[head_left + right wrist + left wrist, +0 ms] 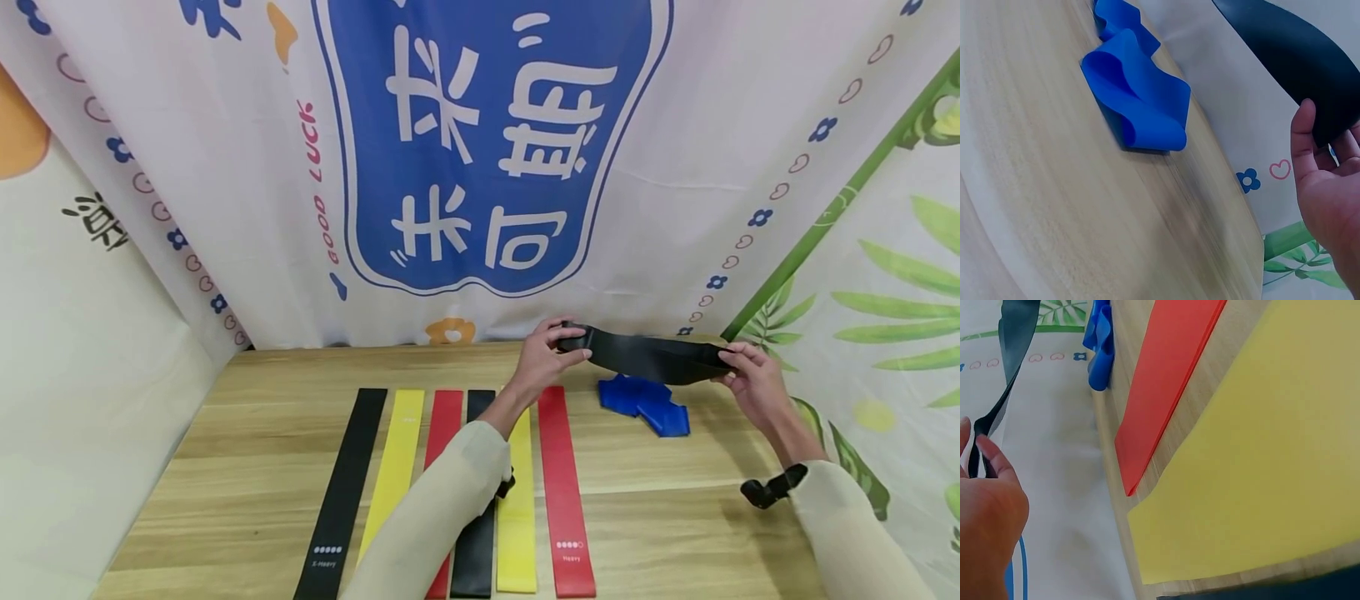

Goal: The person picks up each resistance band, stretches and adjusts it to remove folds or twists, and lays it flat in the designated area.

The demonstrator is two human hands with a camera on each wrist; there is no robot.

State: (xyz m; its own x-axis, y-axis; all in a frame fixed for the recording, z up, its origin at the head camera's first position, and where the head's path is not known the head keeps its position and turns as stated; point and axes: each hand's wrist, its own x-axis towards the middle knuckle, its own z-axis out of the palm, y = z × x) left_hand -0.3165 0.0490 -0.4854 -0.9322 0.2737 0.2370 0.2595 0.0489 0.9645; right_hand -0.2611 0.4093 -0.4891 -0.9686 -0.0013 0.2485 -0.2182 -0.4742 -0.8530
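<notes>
A black resistance band [652,357] is held up above the back right of the table, stretched lengthwise between both hands. My left hand [543,358] pinches its left end between thumb and fingers. The right hand [757,383] pinches the other end; in the right wrist view the thumb presses against the dark band [1297,56]. Below the held band, crumpled blue bands [645,404] lie on the wood. In the left wrist view the band [1017,344] twists near the fingers of the left hand [991,506].
Flat bands lie in a row on the wooden table [247,467]: a black one [341,492] marked X-Heavy, yellow [397,458], red [444,425], a second black [474,558], a second yellow [517,533], and a red one [562,492] marked Heavy. A printed curtain [675,167] hangs behind.
</notes>
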